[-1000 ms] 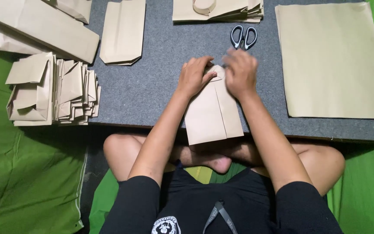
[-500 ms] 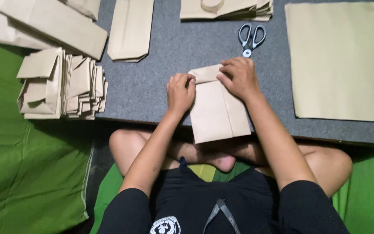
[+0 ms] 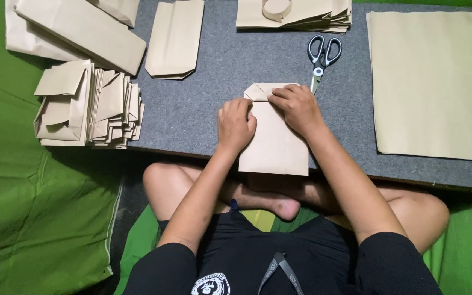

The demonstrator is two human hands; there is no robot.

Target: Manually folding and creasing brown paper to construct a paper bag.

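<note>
Right now both hands press flat on a tan paper bag (image 3: 275, 143) lying at the near edge of the grey worktop (image 3: 208, 104), its lower end hanging slightly over the edge toward the person's crossed legs. The left hand (image 3: 235, 124) lies palm-down on the bag's left side, fingers together, apparently to pin it so that it does not slide. The right hand (image 3: 297, 108) rests on the upper right, fingertips on the folded-over top flap, likely holding the crease down. Neither grip closes around anything; both hands are flat and pressing, not pinching.

Scissors (image 3: 322, 56) lie just beyond the right hand, blades pointing at it, within easy reach but untouched. Farther right, a large flat sheet (image 3: 432, 82) waits, well apart from the bag. At the far edge sits a stack of sheets (image 3: 296, 13) with a tape roll (image 3: 277, 8) on top. One finished bag (image 3: 175, 38) lies flat beyond the left hand. Off to the left, on the green cloth (image 3: 28, 218), folded bags (image 3: 88, 104) stand packed in a row, and longer ones (image 3: 77, 30) lie beyond them.
</note>
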